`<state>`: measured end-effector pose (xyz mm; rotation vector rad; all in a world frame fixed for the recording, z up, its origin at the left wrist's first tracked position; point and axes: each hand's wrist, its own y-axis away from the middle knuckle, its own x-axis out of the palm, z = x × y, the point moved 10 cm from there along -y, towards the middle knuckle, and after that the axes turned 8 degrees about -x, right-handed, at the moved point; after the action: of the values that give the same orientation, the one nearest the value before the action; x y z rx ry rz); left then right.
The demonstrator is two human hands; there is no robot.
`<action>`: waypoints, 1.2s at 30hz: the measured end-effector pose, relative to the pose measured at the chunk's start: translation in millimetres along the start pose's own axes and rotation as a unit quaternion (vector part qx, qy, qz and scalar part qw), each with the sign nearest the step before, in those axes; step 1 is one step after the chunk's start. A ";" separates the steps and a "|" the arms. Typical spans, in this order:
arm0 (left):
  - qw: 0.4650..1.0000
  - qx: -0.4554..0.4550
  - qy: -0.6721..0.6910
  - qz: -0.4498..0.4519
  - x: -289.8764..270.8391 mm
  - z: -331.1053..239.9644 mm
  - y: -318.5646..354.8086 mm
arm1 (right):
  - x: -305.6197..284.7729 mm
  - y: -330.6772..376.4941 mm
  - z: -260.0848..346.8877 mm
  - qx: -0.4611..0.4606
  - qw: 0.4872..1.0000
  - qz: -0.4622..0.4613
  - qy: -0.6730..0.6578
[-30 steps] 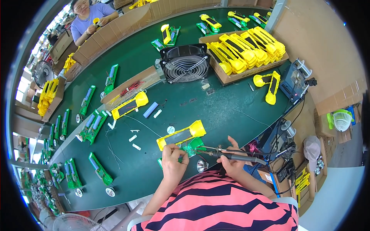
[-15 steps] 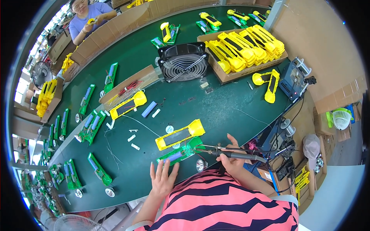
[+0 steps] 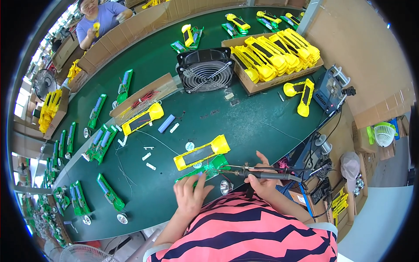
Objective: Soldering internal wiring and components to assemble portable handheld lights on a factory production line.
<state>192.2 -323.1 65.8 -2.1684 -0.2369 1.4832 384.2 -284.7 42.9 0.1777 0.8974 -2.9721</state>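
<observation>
In my right hand (image 3: 263,182) is a soldering iron (image 3: 279,176), gripped around its dark handle. A thin metal tube runs along the iron, and its tip reaches the right part of a green lamp housing (image 3: 214,166). Spread fingers of my left hand (image 3: 190,194) lie over the left part of that housing and hide most of the blue battery cell there. Just behind the housing lies a yellow panel piece (image 3: 201,153) with a dark rectangle, joined by thin wires. A round silver reflector (image 3: 226,187) sits in front of the housing, near my body.
A fan (image 3: 206,72) stands at the back beside a cardboard box (image 3: 262,87) of yellow pieces. Green housings with blue cells (image 3: 101,142) line the left. A soldering station (image 3: 327,94) is at the right. A person (image 3: 98,26) holds a yellow piece beyond a cardboard barrier.
My left hand has moved right and up onto the green housing, covering the blue cell. My right hand keeps the iron in nearly the same place. The person across has drawn their hands apart.
</observation>
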 end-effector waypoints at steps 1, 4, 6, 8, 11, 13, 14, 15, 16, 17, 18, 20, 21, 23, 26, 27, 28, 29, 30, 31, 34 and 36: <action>0.999 0.027 -0.030 -0.030 -6.3 1.7 10.0 | -0.7 -0.3 -0.2 0.000 1.000 -0.001 0.001; 0.994 0.073 -0.073 -0.040 -18.8 16.0 44.0 | -3.3 -1.5 -0.5 0.002 1.000 -0.009 -0.004; 0.984 0.118 -0.130 0.038 -13.5 13.9 53.8 | 0.3 -2.1 -2.7 0.011 1.000 0.000 -0.022; 0.984 0.122 -0.125 0.025 -17.8 10.0 53.5 | 1.3 -1.4 -4.0 0.008 1.000 0.006 -0.020; 0.986 0.140 -0.089 -0.028 -17.6 -8.8 35.2 | 4.2 -0.1 -5.8 0.007 1.000 0.009 -0.015; 0.988 0.144 -0.031 -0.038 -13.4 -16.7 22.2 | 5.0 0.3 -7.0 0.009 1.000 0.010 -0.014; 0.988 0.144 -0.032 -0.040 -11.5 -18.1 18.7 | 4.0 -0.4 -4.6 0.003 1.000 0.006 -0.014; 0.993 0.111 0.032 -0.005 -5.5 -12.1 14.0 | 2.8 -0.9 -2.4 -0.003 1.000 0.001 -0.013; 0.992 0.077 0.096 0.030 2.7 -6.9 9.0 | 2.0 -0.8 -1.9 -0.004 1.000 0.002 -0.013; 0.988 0.055 0.140 -0.027 0.2 -4.6 1.7 | 1.6 0.2 -2.7 -0.004 1.000 0.007 -0.007; 0.988 0.055 0.141 -0.027 2.0 -6.5 -2.3 | 1.6 0.9 -3.3 -0.003 1.000 0.011 -0.001; 0.991 -0.006 0.132 0.014 11.3 0.6 -11.0 | 1.3 -0.1 -2.1 -0.003 1.000 0.009 -0.003; 0.991 -0.006 0.133 0.015 10.9 -1.3 -12.9 | 1.2 -0.6 -1.7 -0.003 1.000 0.007 -0.006; 0.995 -0.009 0.085 0.040 15.8 -4.0 -15.5 | 2.3 -0.6 -2.9 0.003 1.000 0.008 -0.008; 0.996 -0.012 0.058 0.062 18.2 -5.9 -17.3 | 4.2 -1.6 -3.9 0.014 1.000 0.010 -0.016; 0.996 -0.011 0.058 0.063 18.0 -5.8 -17.4 | 5.0 -2.2 -4.4 0.018 1.000 0.011 -0.022; 0.997 -0.005 0.049 0.066 18.4 -6.7 -17.0 | 5.0 -2.6 -4.7 0.018 1.000 0.011 -0.022; 0.997 0.000 0.040 0.070 19.3 -7.6 -16.7 | 5.5 -2.4 -6.4 0.023 0.999 0.012 -0.026; 0.997 0.000 0.039 0.071 18.7 -8.1 -17.1 | 5.9 -2.1 -8.1 0.028 0.999 0.013 -0.030; 0.996 0.007 0.036 0.079 18.9 -10.3 -17.5 | 5.9 -1.3 -9.3 0.029 0.999 0.013 -0.030; 0.995 0.021 0.029 0.093 20.2 -10.6 -15.5 | 5.1 1.1 -13.1 0.027 0.999 0.006 -0.030; 0.994 0.029 0.028 0.100 20.5 -11.4 -14.6 | 7.8 1.3 -14.0 0.026 0.999 0.026 -0.011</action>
<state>212.5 -305.6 59.3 -2.2352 0.0432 1.5125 378.0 -278.1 29.6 0.1680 0.8016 -2.9443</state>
